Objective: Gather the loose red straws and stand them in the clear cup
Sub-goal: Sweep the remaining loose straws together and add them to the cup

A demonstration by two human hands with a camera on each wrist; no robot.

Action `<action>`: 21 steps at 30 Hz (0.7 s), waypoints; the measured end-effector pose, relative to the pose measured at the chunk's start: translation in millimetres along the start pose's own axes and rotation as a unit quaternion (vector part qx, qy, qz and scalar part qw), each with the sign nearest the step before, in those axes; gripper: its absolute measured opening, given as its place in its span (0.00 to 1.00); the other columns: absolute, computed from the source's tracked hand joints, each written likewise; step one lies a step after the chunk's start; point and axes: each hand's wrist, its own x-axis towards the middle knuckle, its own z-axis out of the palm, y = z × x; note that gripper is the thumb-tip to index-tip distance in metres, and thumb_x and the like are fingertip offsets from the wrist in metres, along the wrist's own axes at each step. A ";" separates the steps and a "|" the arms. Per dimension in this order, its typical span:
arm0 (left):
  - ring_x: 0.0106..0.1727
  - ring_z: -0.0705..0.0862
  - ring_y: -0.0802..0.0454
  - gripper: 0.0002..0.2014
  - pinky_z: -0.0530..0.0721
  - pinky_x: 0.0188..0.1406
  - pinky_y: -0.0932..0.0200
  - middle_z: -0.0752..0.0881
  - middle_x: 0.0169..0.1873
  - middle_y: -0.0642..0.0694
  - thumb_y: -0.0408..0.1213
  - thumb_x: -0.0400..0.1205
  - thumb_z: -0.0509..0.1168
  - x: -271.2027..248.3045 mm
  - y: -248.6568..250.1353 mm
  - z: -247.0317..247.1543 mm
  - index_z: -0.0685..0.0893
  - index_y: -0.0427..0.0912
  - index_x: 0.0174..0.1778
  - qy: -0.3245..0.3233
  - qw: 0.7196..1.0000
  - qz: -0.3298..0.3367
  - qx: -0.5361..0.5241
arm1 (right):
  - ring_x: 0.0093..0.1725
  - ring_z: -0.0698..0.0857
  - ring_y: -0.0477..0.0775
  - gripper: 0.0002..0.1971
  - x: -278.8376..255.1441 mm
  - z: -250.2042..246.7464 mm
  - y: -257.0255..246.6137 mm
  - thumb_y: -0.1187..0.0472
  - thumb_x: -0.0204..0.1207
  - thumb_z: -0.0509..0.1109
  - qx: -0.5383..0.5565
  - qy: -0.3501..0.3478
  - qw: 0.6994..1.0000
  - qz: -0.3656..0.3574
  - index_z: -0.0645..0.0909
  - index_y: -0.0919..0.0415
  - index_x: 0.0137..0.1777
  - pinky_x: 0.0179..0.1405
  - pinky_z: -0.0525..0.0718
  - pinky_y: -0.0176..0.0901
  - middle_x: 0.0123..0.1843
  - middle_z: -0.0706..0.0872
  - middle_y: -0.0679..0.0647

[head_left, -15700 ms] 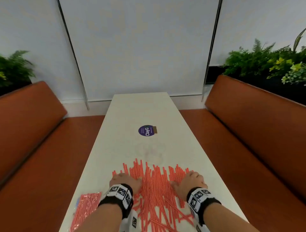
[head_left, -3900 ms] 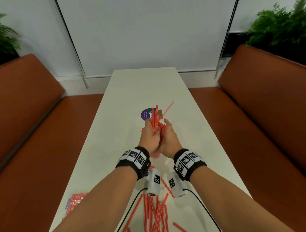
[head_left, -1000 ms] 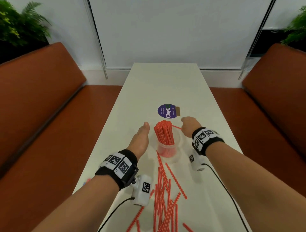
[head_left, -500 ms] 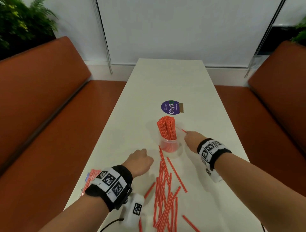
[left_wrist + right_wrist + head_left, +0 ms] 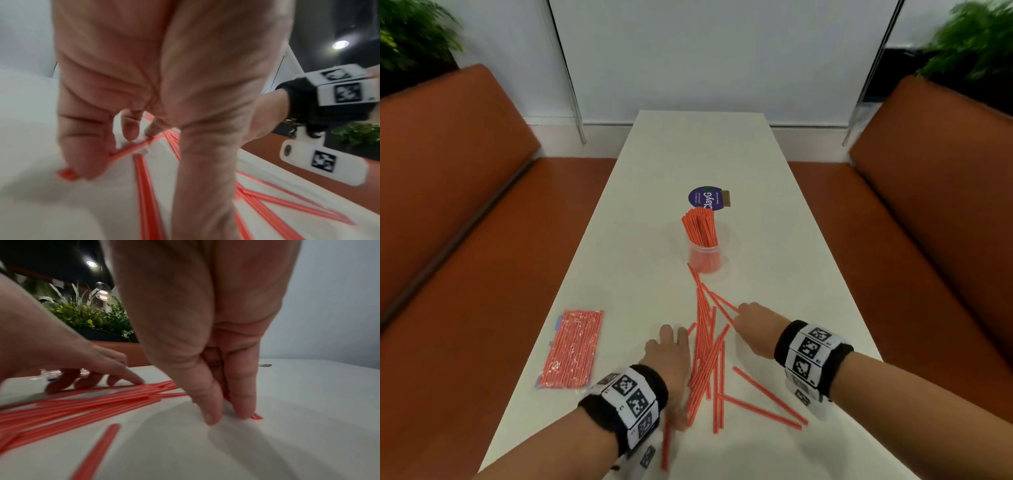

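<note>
A clear cup (image 5: 705, 259) stands mid-table with a tight bundle of red straws (image 5: 700, 228) upright in it. Several loose red straws (image 5: 709, 346) lie fanned on the white table (image 5: 640, 240) between my hands. My left hand (image 5: 671, 342) lies at the pile's left edge. In the left wrist view its fingertips (image 5: 131, 129) press down on one straw (image 5: 131, 149). My right hand (image 5: 751, 320) touches the pile's right side. In the right wrist view its thumb and forefinger (image 5: 242, 402) stand on the table, with a straw end (image 5: 257, 416) under the forefinger.
A flat sealed packet of red straws (image 5: 571, 349) lies near the table's left edge. A purple round sticker (image 5: 705, 198) sits just beyond the cup. Brown benches (image 5: 465, 192) run along both sides of the table, with plants behind them.
Both hands have drawn back from the cup to the loose straws near me. The right hand, which pinched one straw beside the cup, now touches the pile.
</note>
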 end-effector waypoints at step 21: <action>0.67 0.78 0.41 0.51 0.81 0.67 0.47 0.69 0.68 0.40 0.45 0.62 0.84 -2.4 -9.3 -2.1 0.63 0.40 0.76 0.033 0.994 0.091 -0.052 | 0.57 0.83 0.61 0.42 -29.3 10.8 -26.6 0.57 0.55 0.87 0.141 -0.049 0.987 0.064 0.72 0.64 0.69 0.60 0.85 0.51 0.65 0.72 0.60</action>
